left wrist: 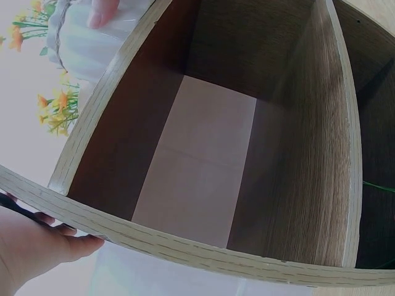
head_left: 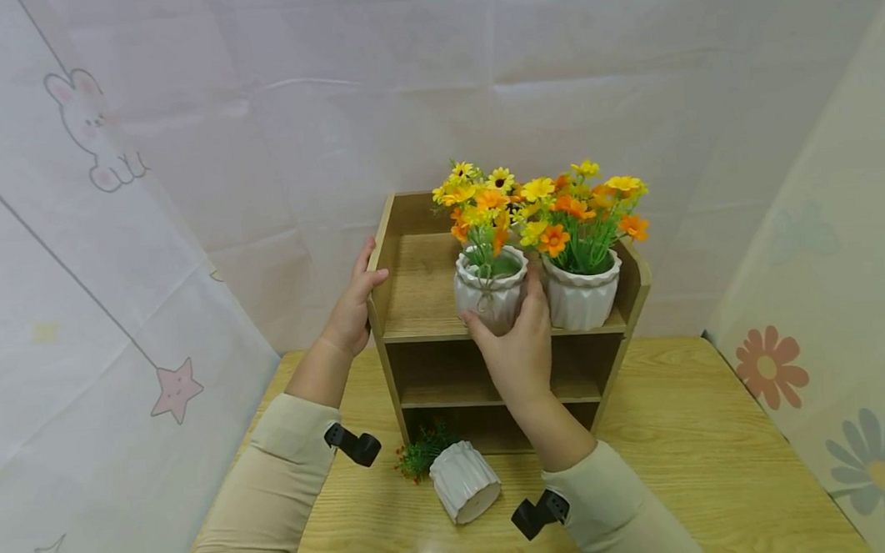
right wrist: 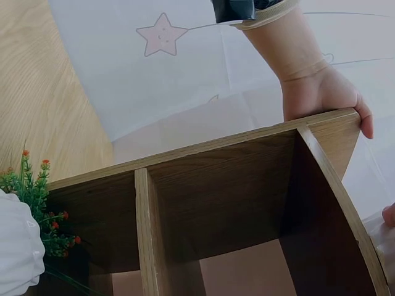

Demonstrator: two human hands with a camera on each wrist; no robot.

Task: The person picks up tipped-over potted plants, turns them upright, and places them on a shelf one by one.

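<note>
A small wooden shelf (head_left: 424, 298) stands upright on the table. My left hand (head_left: 350, 313) grips its left side panel near the top, the thumb over the front edge. In my right hand (head_left: 523, 347) is a white flowerpot (head_left: 481, 301) with yellow and orange flowers and a twine bow, pinched between thumb and fingers at the top board's front. Whether its base touches the board is hidden. Just right of it, a second white flowerpot (head_left: 583, 299) with similar flowers stands on the top board. Dark-centred yellow flowers (head_left: 501, 180) show behind the held pot.
A third white flowerpot (head_left: 462, 476) lies on its side on the wooden table (head_left: 691, 430), its red-tipped greenery (head_left: 425, 451) towards the lowest compartment. The shelf's middle compartment (left wrist: 203, 166) has an opening in its back. Printed cloth walls (head_left: 432, 76) enclose the table.
</note>
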